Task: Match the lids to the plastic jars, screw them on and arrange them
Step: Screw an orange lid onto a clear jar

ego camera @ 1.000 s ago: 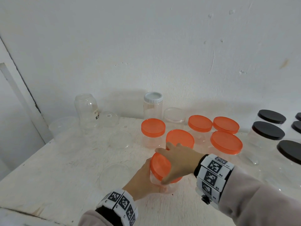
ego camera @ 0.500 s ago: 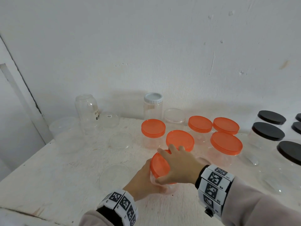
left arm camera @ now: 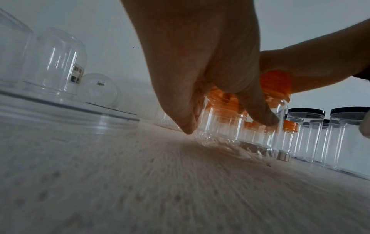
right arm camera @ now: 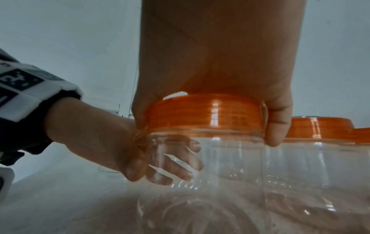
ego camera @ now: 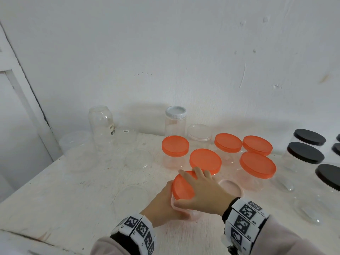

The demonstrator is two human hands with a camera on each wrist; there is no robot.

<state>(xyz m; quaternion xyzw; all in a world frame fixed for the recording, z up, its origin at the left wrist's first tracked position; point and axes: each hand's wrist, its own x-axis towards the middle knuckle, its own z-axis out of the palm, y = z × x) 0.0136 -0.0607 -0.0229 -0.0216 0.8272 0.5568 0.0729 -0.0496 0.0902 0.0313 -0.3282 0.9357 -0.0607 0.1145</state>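
A clear plastic jar (right arm camera: 230, 161) stands on the white table (ego camera: 64, 199) near its front, tilted a little to the left. An orange lid (ego camera: 182, 186) sits on its mouth. My left hand (ego camera: 163, 205) is wrapped round the jar's body from the left, with its fingers (right arm camera: 176, 167) showing through the clear wall. My right hand (ego camera: 202, 192) lies over the orange lid (right arm camera: 204, 110), thumb and fingers curled down round its rim. In the left wrist view the jar (left arm camera: 240, 126) shows between my left thumb and fingers.
Several orange-lidded jars (ego camera: 205, 161) stand just behind. Black-lidded jars (ego camera: 305, 153) fill the right side. A white-lidded jar (ego camera: 175, 122), a lidless clear jar (ego camera: 102, 124) and clear lids (ego camera: 131, 197) lie at the back and left. An open jar mouth (ego camera: 230, 188) is beside my right hand.
My right hand has turned on the orange lid, its wrist swinging down and toward me. The left hand and the jar have stayed in place.
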